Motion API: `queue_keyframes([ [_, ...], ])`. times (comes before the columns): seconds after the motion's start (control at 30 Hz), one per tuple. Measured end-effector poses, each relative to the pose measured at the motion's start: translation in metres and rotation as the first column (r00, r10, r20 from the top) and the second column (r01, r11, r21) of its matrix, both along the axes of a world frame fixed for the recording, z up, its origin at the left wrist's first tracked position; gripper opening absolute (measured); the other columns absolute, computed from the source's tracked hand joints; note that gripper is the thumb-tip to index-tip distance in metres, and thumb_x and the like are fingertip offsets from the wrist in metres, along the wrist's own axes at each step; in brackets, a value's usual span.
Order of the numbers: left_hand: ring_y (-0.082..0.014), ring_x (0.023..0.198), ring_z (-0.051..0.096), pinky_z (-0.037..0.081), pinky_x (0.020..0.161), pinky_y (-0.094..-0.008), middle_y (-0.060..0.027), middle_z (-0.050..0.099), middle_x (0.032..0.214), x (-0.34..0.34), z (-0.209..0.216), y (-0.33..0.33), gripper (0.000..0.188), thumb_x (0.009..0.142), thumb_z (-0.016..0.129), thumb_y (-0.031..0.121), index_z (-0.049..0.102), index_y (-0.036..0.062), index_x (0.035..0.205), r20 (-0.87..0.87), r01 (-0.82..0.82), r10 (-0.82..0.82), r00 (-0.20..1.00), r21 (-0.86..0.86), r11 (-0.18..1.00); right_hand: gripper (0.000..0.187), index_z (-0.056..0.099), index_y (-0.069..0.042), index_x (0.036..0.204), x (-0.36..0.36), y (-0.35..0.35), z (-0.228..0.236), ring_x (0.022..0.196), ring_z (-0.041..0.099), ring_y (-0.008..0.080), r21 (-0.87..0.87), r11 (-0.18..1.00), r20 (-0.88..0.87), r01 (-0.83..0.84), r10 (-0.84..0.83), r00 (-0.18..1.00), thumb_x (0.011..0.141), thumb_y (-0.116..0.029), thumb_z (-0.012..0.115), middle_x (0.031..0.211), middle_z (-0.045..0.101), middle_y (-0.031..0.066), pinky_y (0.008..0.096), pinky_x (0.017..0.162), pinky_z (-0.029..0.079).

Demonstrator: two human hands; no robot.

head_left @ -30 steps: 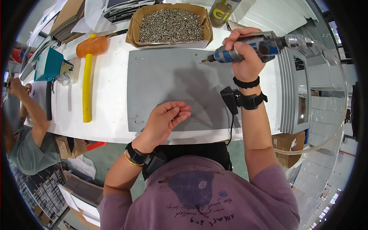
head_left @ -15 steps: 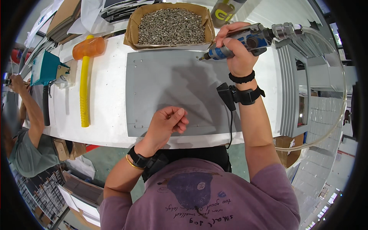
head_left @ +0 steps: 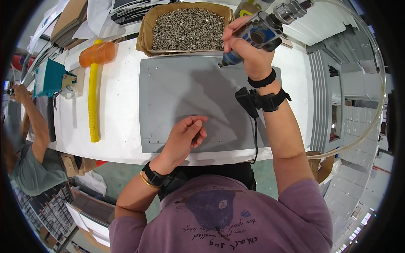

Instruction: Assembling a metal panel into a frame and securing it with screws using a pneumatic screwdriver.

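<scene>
My right hand [head_left: 252, 55] grips a blue and silver air screwdriver [head_left: 260, 33] with a clear hose on its rear end. Its bit meets a small screw [head_left: 220, 65] near the far edge of a flat grey panel [head_left: 168, 97] lying on the white table. Over the panel's near half hovers my left hand [head_left: 187, 134], thumb against curled fingers; anything inside them is hidden. Several small screws [head_left: 151, 142] show along the panel's left side and near edge. Just beyond the panel, a cardboard box [head_left: 145, 46] holds a heap of small metal screws [head_left: 187, 29].
To the left lies a mallet [head_left: 93, 88] with an orange head and yellow handle, beside a teal tool [head_left: 48, 78] with a black handle. Another person's arm [head_left: 36, 120] is at the far left. Grey ribbed panels [head_left: 315, 101] stand right; the clear hose [head_left: 382, 92] loops there.
My right hand and the screwdriver's rear end have swung slightly left and away from me, while the bit stays at the screw. My left index finger has straightened a little.
</scene>
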State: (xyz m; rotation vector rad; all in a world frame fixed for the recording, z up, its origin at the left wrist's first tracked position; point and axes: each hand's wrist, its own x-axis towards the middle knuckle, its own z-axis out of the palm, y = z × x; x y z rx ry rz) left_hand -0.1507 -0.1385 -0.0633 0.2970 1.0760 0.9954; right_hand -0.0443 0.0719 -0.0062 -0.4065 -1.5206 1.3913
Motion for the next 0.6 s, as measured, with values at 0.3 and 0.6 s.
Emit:
queue_keyframes([
  [0.3, -0.0062, 0.063, 0.044, 0.033, 0.054, -0.0182, 0.0001, 0.053, 0.075, 0.002, -0.001, -0.001, 0.023, 0.095, 0.044, 0.022, 0.05, 0.0051, 0.11, -0.049, 0.007, -0.006, 0.999, 0.016, 1.0, 0.022, 0.053, 0.002, 0.09, -0.004, -0.007, 0.002, 0.059, 0.055, 0.0165, 0.006, 1.0, 0.127, 0.018, -0.019, 0.992, 0.068, 0.005, 0.05, 0.073, 0.058, 0.01, 0.0289, 0.058, 0.047],
  [0.6, -0.0061, 0.063, 0.048, 0.036, 0.053, -0.0186, -0.0051, 0.061, 0.084, 0.003, 0.0, -0.006, 0.021, 0.093, 0.05, 0.023, 0.052, 0.0028, 0.095, -0.05, -0.088, 0.09, 0.995, 0.033, 0.996, 0.02, 0.054, 0.003, 0.088, 0.012, 0.015, -0.01, 0.057, 0.057, 0.0184, -0.261, 0.947, -0.173, 0.185, -0.234, 0.957, 0.069, 0.001, 0.056, 0.074, 0.06, 0.0128, 0.0295, 0.054, 0.047],
])
